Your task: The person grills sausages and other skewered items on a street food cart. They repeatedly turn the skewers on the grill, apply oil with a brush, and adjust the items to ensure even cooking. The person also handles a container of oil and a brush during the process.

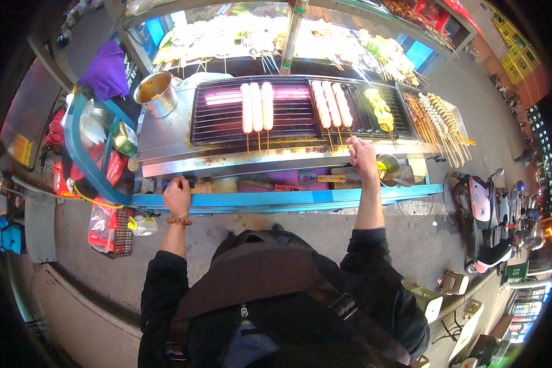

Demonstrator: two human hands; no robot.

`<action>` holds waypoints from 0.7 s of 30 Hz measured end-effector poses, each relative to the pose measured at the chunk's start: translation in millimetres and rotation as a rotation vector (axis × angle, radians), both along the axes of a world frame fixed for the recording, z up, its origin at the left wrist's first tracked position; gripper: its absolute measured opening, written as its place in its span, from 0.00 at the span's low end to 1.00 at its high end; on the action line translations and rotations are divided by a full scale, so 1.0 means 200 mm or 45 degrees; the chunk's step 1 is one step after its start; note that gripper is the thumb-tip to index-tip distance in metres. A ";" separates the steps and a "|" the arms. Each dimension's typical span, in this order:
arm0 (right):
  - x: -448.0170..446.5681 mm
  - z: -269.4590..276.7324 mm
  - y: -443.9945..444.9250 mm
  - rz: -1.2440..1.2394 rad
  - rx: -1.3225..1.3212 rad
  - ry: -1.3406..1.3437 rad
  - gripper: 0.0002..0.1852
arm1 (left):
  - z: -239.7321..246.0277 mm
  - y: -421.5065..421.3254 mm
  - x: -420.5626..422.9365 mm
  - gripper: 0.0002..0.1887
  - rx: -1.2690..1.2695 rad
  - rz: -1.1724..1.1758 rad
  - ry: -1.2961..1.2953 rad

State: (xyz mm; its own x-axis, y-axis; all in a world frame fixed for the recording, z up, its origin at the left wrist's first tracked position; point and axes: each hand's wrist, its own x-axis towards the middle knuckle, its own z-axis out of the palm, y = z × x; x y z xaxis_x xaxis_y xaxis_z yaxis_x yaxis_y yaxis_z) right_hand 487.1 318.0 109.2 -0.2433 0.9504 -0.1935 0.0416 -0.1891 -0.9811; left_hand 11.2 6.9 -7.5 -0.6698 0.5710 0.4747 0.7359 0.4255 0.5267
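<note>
My right hand (362, 154) is at the front edge of the grill, its fingertips closed around the stick below the rightmost scored sausage (342, 105). Two more scored sausages (326, 105) lie beside that one, on the grill's right section. Three smooth sausages (256, 106) on sticks rest side by side over the glowing left grate (221, 117). To the right is a skewer of yellow slices (379, 109). My left hand (178, 195), with a bead bracelet at the wrist, is at the blue front rail (257, 199), fingers curled; whether it grips something there is hidden.
A steel pot (155, 94) stands left of the grill. At the right end, a tray (455, 117) holds several skewers. Scissors (308, 177) and a steel cup (388, 169) sit on the lower shelf. A lit display of skewers (239, 39) lies behind. A scooter (480, 207) is parked right.
</note>
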 end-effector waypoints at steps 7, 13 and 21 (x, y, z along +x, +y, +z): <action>0.00 0.00 -0.03 -0.173 0.152 -0.554 0.19 | 0.04 0.00 0.02 0.12 0.003 0.008 0.045; -0.21 0.13 -0.27 -0.531 1.017 -1.164 0.20 | 0.04 0.00 0.02 0.13 -0.005 0.023 0.033; -0.82 0.02 -0.57 0.309 0.208 -0.355 0.16 | 0.03 0.00 0.02 0.13 0.060 0.019 0.028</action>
State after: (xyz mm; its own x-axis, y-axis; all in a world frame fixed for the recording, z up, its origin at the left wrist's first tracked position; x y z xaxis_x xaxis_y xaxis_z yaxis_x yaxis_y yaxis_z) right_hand 323.3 204.2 114.1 -0.4244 0.8954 -0.1348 0.3344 0.0166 -0.9423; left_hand 15.1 6.9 -1.1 -0.6674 0.5377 0.5152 0.7412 0.4118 0.5301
